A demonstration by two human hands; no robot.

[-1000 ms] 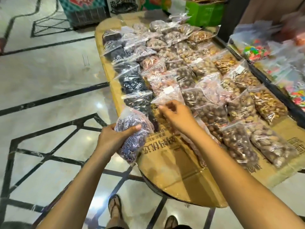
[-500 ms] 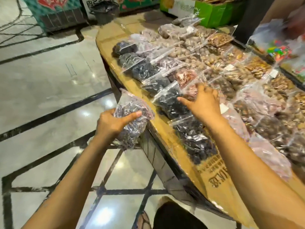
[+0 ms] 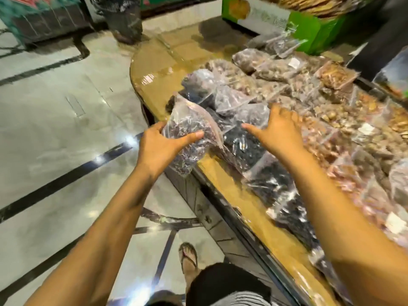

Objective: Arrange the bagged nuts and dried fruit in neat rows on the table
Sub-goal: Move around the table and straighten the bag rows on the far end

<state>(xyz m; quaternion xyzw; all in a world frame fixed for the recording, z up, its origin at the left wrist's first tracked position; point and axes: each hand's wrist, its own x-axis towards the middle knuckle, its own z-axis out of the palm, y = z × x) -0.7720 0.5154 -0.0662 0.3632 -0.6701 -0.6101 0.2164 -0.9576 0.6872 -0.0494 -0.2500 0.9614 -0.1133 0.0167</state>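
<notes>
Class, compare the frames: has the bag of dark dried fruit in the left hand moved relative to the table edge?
Yes. The bag in the left hand moved toward the table edge, now overlapping it.

Your widest free room is the bare cardboard tabletop [image 3: 167, 62] at 11 o'clock, beyond the dark-fruit bags [image 3: 247, 138]; nothing lies there. A narrow bare strip follows the table's near edge at 5 o'clock, between the edge and that row. From 12 through 3 o'clock, bags of nuts [image 3: 331, 120] lie packed touching, leaving no gap to pass. A green box [image 3: 309, 34] blocks the far end at 1 o'clock. Off the table, the floor [image 3: 55, 120] from 7 to 10 o'clock is open.
</notes>
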